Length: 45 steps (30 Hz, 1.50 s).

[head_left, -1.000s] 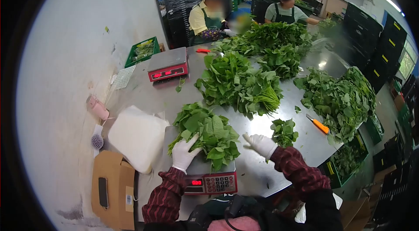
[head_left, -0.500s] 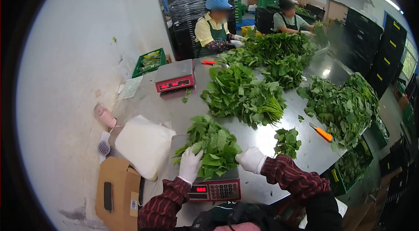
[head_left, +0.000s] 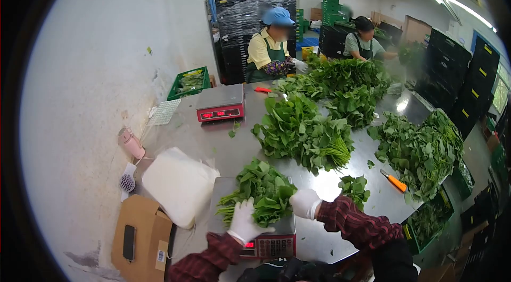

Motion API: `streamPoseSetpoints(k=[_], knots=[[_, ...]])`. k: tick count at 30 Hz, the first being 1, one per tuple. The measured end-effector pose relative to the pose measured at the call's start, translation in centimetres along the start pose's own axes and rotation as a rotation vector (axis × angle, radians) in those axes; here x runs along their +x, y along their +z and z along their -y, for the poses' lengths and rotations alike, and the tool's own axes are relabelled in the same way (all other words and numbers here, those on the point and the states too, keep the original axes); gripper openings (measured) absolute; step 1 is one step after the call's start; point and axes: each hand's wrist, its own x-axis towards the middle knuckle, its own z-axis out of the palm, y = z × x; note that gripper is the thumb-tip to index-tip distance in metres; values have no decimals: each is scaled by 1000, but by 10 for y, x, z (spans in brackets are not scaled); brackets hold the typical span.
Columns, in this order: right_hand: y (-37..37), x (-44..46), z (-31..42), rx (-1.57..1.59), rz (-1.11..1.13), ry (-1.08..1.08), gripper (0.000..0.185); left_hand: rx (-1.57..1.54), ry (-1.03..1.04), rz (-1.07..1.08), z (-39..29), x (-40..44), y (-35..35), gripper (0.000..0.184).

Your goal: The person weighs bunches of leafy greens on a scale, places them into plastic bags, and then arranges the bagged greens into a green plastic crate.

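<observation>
A bunch of leafy greens [head_left: 262, 183] lies on the red-framed scale [head_left: 277, 244] in front of me, its cut stems pointing left. My left hand [head_left: 246, 222], in a white glove, rests against the bunch's near left side with fingers spread and thumb over the scale's front. At the right edge of the leaves is my gloved right hand [head_left: 305, 203], its fingers curled closed; what they hold, if anything, is hidden. A smaller sprig of greens [head_left: 354, 189] lies just right of that hand.
Beyond are a large pile of greens [head_left: 308, 130], another heap [head_left: 426, 149] and an orange-handled knife [head_left: 395, 181]. White plastic sheets [head_left: 178, 186], a cardboard box [head_left: 141, 239] and a second scale [head_left: 221, 103] are leftward. Two people [head_left: 271, 47] work across the table.
My left hand has shifted right and lower along the bunch, its fingers spreading. The right hand stays at the leaves' right edge. The view has tilted slightly, and the far co-worker's head has turned.
</observation>
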Motion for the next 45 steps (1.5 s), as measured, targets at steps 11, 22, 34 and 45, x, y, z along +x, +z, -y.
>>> streamPoseSetpoints(k=[11,22,34,45], knots=[[69,61,-153,200,8,86,64,116,420,156,12,-11,-3,27],[86,85,-137,1406,761,566,70,209,490,145,4,-13,-7,31],[101,167,-98,1461,618,509,62,281,601,95,-5,-22,-5,28],[-5,113,1,259,733,-112,71,266,449,208,10,-31,16,24]])
